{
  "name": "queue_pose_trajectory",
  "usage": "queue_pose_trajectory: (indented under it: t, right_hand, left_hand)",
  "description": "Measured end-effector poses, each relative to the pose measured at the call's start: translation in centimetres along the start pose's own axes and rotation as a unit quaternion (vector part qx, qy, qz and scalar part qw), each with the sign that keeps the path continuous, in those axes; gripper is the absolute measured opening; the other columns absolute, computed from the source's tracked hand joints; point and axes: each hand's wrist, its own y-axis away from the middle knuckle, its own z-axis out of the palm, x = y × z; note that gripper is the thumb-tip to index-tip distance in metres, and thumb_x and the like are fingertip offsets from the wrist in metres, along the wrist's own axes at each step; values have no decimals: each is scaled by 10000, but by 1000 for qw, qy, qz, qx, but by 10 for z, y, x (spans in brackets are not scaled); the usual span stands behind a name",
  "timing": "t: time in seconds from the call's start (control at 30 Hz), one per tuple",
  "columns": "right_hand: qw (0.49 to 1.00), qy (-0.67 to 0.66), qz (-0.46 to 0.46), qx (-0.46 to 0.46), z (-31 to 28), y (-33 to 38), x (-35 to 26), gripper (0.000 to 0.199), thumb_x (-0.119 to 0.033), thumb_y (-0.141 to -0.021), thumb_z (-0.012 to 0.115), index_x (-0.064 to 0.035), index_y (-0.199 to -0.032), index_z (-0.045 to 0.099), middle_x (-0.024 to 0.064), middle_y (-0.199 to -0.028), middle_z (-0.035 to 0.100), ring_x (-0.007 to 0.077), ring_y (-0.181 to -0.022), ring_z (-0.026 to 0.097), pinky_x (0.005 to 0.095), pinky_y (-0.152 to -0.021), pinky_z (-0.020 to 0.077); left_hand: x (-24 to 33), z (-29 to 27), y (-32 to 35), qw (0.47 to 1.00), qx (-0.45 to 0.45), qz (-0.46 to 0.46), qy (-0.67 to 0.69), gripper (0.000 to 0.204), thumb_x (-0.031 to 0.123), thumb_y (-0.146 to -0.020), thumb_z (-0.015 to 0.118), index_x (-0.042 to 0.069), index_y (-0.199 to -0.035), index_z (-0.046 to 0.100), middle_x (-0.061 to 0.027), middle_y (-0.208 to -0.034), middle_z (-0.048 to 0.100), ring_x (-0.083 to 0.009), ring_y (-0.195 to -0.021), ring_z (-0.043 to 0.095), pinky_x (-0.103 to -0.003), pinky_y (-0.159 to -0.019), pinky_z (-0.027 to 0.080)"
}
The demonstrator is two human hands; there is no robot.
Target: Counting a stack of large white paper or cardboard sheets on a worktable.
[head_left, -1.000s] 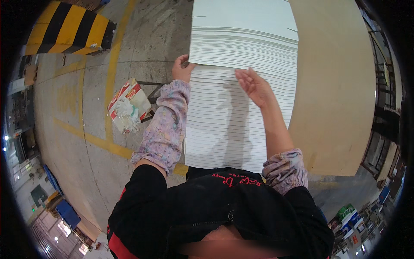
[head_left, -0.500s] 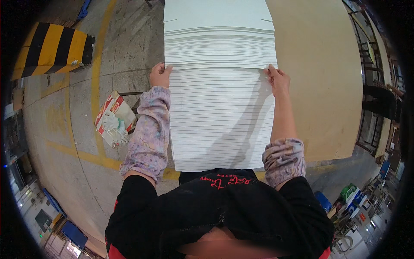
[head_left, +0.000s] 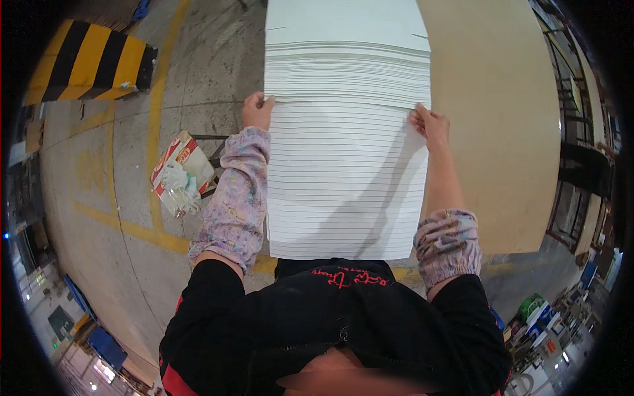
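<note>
In front of me lies a long run of white paper sheets [head_left: 347,178] with thin dark lines across them, evenly spaced. Farther off, the near edges of several overlapping sheets [head_left: 347,72] form closely stepped bands. At the left end of the nearest of these edges, my left hand [head_left: 257,111] pinches the sheet's corner between thumb and fingers. My right hand [head_left: 430,124] grips the opposite corner, its fingers curled at the paper's right side. The two hands are almost level, and a shadow from my right arm falls over the lined paper.
A broad tan board [head_left: 492,138] extends along the right side of the paper. On the left, a carton [head_left: 181,165] with white gloves on it rests on a dark-legged stand. A yellow-and-black striped barrier [head_left: 89,63] stands at the far left, beside yellow floor lines.
The whole view has shifted slightly, so the paper and both hands appear a little farther right. Both hands keep their hold on the same sheet edge.
</note>
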Motion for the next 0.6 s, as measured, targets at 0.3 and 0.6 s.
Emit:
queue_pose_trajectory:
  t: [0.3, 0.6]
  right_hand:
    - [954, -102, 70, -272, 57, 54, -15, 287, -238, -847, 551, 32, -944, 559, 102, -868, 621, 120, -730, 600, 209, -600, 489]
    - [870, -283, 110, -388, 110, 68, -8, 438, -190, -882, 477, 97, -1185, 345, 189, -1149, 482, 225, -1038, 518, 274, -814, 487]
  left_hand:
    - [26, 7, 7, 999, 10, -28, 26, 316, 188, -640, 707, 42, -900, 602, -90, -938, 579, -189, -817, 563, -302, -723, 450]
    - [35, 13, 13, 997, 53, -52, 2, 271, 103, -649, 698, 21, -885, 594, -35, -814, 605, -122, -718, 543, -268, -672, 446]
